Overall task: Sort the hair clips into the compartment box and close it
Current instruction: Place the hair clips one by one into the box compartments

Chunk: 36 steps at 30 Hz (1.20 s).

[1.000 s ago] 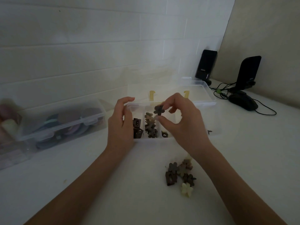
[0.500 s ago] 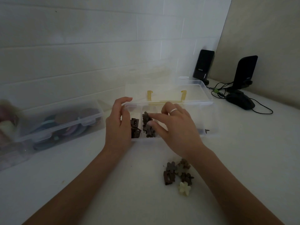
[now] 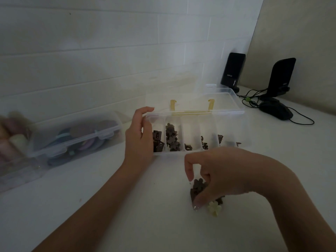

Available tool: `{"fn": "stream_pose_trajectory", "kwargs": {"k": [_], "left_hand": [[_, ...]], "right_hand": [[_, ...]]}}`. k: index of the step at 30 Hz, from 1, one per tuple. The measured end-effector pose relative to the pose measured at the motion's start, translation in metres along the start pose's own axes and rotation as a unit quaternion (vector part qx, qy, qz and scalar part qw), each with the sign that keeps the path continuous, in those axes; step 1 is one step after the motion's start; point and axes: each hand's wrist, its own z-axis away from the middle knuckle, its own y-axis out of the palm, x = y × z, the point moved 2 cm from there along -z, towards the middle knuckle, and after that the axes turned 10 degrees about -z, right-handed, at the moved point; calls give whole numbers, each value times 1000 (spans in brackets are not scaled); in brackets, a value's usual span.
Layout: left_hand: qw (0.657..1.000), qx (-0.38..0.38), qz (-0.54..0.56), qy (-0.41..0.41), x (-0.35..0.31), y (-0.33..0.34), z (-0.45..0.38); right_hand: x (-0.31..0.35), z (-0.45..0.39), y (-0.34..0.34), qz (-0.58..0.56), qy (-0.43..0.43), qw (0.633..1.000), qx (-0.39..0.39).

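Note:
A clear compartment box (image 3: 192,153) lies on the white table with its lid (image 3: 225,99) tipped back open. Its left compartments hold dark square clips (image 3: 157,140) and brown flower clips (image 3: 171,137); the others hold one or two small clips. My left hand (image 3: 139,135) rests against the box's left end. My right hand (image 3: 218,175) is down on the loose pile of clips (image 3: 199,186) in front of the box, thumb and fingers curled around a brown flower clip. A cream flower clip (image 3: 214,209) lies at the pile's near edge.
A closed clear box (image 3: 76,137) of coloured items sits at the left against the tiled wall. Two black speakers (image 3: 232,70) (image 3: 281,77), a black mouse (image 3: 276,110) and cables stand at the back right.
My right hand left the box's second compartment, where it dropped a brown flower clip, and came back down to the loose pile. My left hand stayed at the box.

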Motion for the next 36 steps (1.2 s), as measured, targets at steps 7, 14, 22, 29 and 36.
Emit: {"fn": "stream_pose_trajectory", "kwargs": {"k": [7, 14, 22, 29, 36], "left_hand": [[1000, 0, 2, 1, 1, 1, 0], [999, 2, 37, 4, 8, 2, -1], [999, -2, 33, 3, 9, 1, -1], [1000, -3, 19, 21, 9, 1, -1], [999, -6, 18, 26, 7, 1, -1]], "right_hand": [[3, -5, 7, 39, 2, 999, -9], [4, -9, 12, 37, -29, 999, -4], [9, -17, 18, 33, -54, 998, -29], [17, -27, 27, 70, -125, 982, -119], [17, -33, 24, -26, -166, 976, -136]]}}
